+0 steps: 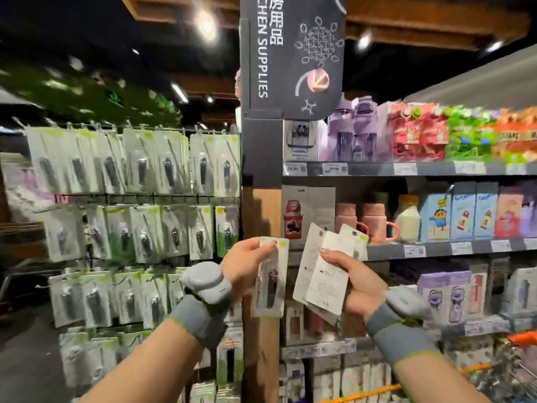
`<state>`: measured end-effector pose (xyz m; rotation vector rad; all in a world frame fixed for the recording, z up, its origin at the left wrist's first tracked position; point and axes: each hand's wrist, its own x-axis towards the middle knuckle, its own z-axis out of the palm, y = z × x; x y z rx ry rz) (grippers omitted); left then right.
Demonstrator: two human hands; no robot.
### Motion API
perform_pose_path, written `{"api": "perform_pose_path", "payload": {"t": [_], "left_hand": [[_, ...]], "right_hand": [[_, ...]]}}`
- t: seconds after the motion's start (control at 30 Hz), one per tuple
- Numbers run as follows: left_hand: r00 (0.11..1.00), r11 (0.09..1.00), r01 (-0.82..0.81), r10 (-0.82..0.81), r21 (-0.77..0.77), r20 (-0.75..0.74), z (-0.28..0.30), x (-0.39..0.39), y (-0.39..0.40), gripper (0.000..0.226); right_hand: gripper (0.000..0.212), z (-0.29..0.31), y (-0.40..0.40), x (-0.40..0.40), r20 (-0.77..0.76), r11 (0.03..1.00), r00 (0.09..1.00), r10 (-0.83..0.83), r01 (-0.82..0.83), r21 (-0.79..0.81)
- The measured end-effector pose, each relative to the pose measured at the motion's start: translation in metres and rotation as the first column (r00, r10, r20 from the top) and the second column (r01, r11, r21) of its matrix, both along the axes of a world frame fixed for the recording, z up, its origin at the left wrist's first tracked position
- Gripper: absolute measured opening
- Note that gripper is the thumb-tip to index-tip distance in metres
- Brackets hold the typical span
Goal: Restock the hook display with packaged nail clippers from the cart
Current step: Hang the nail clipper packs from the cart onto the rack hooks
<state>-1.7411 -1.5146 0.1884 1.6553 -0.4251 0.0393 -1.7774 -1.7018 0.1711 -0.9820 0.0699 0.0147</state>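
Note:
My left hand (247,264) pinches the top of one packaged nail clipper (269,282), which hangs face-on in front of the wooden post. My right hand (353,282) grips a fanned stack of clipper packages (322,266), their white backs toward me. The hook display (130,199) fills the left half of the view, with rows of clipper packs hanging on hooks. Both hands are raised to the right of the display, apart from its hooks. The cart (520,370) shows only as an orange-trimmed wire corner at the bottom right.
A dark post with a "Kitchen Supplies" sign (290,53) divides the display from shelves (406,170) of cups, bottles and boxed goods on the right. Grey wrist devices sit on both forearms. The view is blurred by motion.

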Motion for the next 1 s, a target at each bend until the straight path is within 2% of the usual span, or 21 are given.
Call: {"api": "perform_pose_path", "payload": {"t": [0.1, 0.2, 0.23, 0.3, 0.43, 0.57, 0.73, 0.83, 0.93, 1.0], "left_hand": [[0.987, 0.997, -0.073, 0.078, -0.040, 0.138, 0.022, 0.004, 0.013, 0.030], [0.959, 0.990, -0.132, 0.138, -0.040, 0.248, 0.037, 0.006, 0.025, 0.031], [0.956, 0.990, -0.139, 0.143, -0.033, 0.255, 0.037, 0.008, 0.028, 0.035], [0.936, 0.979, -0.186, 0.202, -0.081, 0.290, 0.050, 0.006, 0.037, 0.037], [0.923, 0.968, -0.210, 0.243, -0.136, 0.298, 0.069, 0.006, 0.056, 0.010], [0.906, 0.956, -0.230, 0.279, -0.181, 0.318, 0.077, 0.011, 0.078, 0.023], [0.906, 0.959, -0.248, 0.280, -0.137, 0.316, 0.084, 0.022, 0.113, 0.009], [0.906, 0.961, -0.244, 0.273, -0.128, 0.324, 0.090, 0.032, 0.140, 0.014], [0.908, 0.963, -0.232, 0.266, -0.138, 0.323, 0.096, 0.039, 0.164, 0.018], [0.909, 0.965, -0.223, 0.256, -0.136, 0.328, 0.101, 0.045, 0.184, 0.017]], "right_hand": [[0.005, 0.030, 0.010, 0.004, 0.062, 0.996, 0.994, 0.094, -0.094, 0.007], [0.043, 0.045, 0.015, 0.014, 0.159, 0.986, 0.974, 0.159, -0.166, 0.032], [0.047, 0.046, 0.014, 0.013, 0.166, 0.988, 0.976, 0.143, -0.150, 0.033], [0.037, 0.061, 0.020, 0.018, 0.201, 0.987, 0.968, 0.154, -0.158, 0.007], [0.008, 0.080, 0.038, 0.024, 0.231, 0.985, 0.958, 0.172, -0.170, -0.027], [0.010, 0.089, 0.062, 0.031, 0.249, 0.987, 0.955, 0.159, -0.156, -0.031], [0.010, 0.098, 0.098, 0.044, 0.252, 0.983, 0.950, 0.185, -0.180, -0.044], [0.012, 0.106, 0.123, 0.050, 0.261, 0.984, 0.949, 0.179, -0.167, -0.066], [0.025, 0.112, 0.148, 0.057, 0.278, 0.986, 0.947, 0.163, -0.148, -0.076], [0.023, 0.114, 0.170, 0.063, 0.283, 0.987, 0.946, 0.160, -0.147, -0.066]]}}
